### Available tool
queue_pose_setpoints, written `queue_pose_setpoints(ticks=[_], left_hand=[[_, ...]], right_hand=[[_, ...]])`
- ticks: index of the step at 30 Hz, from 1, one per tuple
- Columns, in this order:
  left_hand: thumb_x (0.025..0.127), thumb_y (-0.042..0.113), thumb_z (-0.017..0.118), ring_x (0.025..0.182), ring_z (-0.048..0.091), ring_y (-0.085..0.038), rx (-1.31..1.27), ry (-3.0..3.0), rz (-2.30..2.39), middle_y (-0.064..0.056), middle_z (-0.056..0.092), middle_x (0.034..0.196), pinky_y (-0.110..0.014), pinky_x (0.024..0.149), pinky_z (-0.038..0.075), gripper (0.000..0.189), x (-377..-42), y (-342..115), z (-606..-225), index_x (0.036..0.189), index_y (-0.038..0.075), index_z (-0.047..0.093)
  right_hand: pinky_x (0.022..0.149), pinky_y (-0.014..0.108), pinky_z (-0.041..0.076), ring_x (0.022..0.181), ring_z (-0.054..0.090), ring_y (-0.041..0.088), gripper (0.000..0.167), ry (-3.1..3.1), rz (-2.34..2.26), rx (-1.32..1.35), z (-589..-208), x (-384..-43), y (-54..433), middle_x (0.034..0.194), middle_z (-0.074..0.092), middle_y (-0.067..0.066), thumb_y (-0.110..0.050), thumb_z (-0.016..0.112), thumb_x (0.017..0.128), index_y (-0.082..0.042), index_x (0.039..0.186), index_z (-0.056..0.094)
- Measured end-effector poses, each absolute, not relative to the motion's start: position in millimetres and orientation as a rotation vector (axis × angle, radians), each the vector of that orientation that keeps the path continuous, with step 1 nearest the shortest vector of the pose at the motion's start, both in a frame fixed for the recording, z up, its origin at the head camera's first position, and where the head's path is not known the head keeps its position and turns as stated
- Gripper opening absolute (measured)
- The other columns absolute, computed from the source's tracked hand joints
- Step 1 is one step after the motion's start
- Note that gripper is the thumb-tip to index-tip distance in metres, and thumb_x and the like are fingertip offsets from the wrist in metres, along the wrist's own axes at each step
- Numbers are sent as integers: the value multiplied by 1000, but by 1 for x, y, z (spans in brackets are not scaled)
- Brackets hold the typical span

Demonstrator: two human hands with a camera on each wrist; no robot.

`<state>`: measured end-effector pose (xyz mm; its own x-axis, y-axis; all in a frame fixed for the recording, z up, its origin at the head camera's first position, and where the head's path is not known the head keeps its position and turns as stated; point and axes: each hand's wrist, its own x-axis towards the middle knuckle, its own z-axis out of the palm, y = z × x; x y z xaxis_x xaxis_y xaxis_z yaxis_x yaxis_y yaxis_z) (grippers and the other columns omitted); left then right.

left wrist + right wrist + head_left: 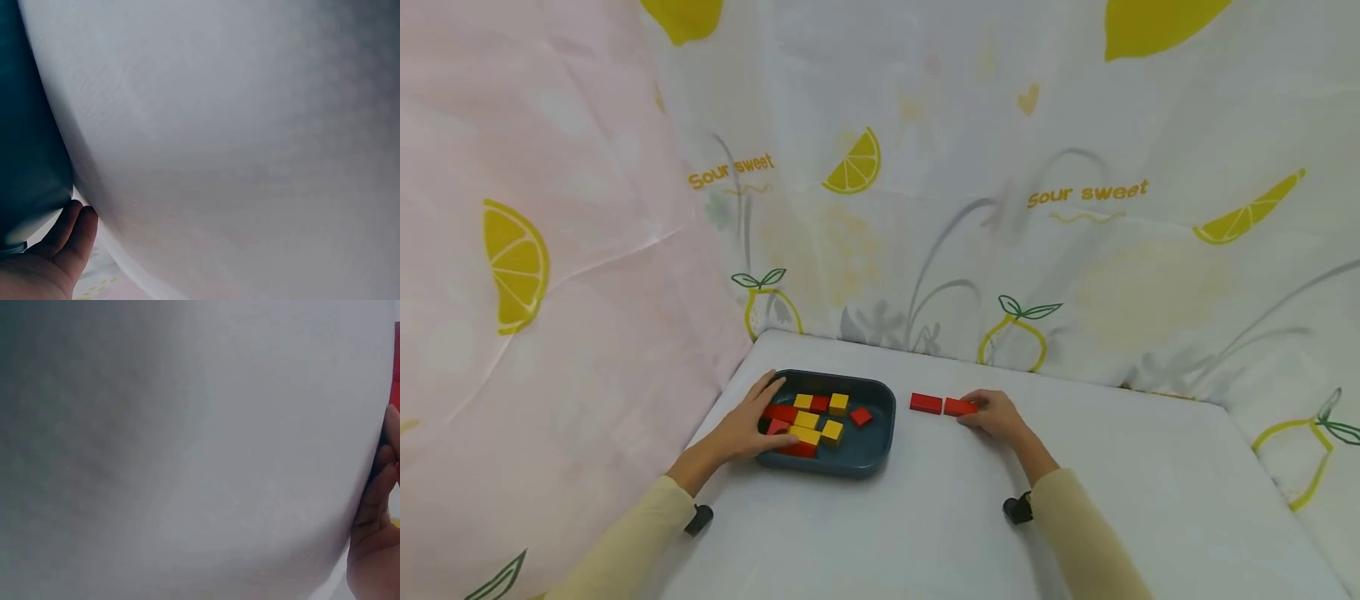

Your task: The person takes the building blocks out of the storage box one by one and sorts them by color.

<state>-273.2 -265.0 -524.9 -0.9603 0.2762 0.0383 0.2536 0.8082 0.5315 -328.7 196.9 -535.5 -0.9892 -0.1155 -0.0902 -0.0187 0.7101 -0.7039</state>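
A dark blue tray (880, 450) stands on the white table, with several red and yellow blocks inside, mostly toward its left half. My left hand (741, 429) rests across the tray's left end, fingers spread at the far rim and thumb over the near blocks. In the left wrist view, two nearly straight fingers (81, 234) lie by the tray's outer wall. To the right of the tray, my right hand (997, 415) pinches the right end of a red block (957, 407). Just left of it, in line, lies another red block (926, 403).
Inside the tray, a yellow block (832, 432) and a red block (861, 416) lie apart toward the middle and right. Lemon-printed cloth (925, 250) hangs behind the white table (925, 533) and along its left side.
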Motion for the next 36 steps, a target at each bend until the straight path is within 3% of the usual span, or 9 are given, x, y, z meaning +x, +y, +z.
queue_pose_setpoints(ticks=[8,11,18,26,36], left_hand=[[75,63,75,141,31,-43,446,2938,852,-14,7,166,-71,105,35,111,-277,-267,-524,159,16,18],[75,64,75,141,31,-43,452,2943,840,-14,7,166,-71,105,35,112,-277,-269,-524,159,16,18],[75,63,75,142,29,-44,464,2948,841,-16,7,166,-72,105,34,111,-278,-267,-525,159,14,19],[75,63,75,142,28,-45,465,2944,843,-16,7,166,-73,105,34,111,-278,-264,-525,159,15,18],[76,63,74,141,29,-46,501,2946,833,-17,8,165,-72,105,33,111,-280,-266,-525,158,14,19]], right_hand=[[95,47,47,107,54,29,34,2779,-1131,-116,-538,-327,193,117,67,12,-18,78,83,-7,115,72],[97,47,46,112,52,29,38,2740,-1152,-88,-537,-327,191,122,64,12,-21,78,84,-8,119,70],[88,39,46,102,52,27,38,2660,-1294,51,-536,-325,193,116,63,13,-18,76,83,-5,117,66],[95,44,45,108,52,27,33,2710,-1269,36,-536,-325,196,117,65,11,-19,77,84,-9,114,70],[94,43,46,107,56,26,35,2739,-1281,24,-539,-325,194,117,67,12,-19,79,82,-7,114,70]])
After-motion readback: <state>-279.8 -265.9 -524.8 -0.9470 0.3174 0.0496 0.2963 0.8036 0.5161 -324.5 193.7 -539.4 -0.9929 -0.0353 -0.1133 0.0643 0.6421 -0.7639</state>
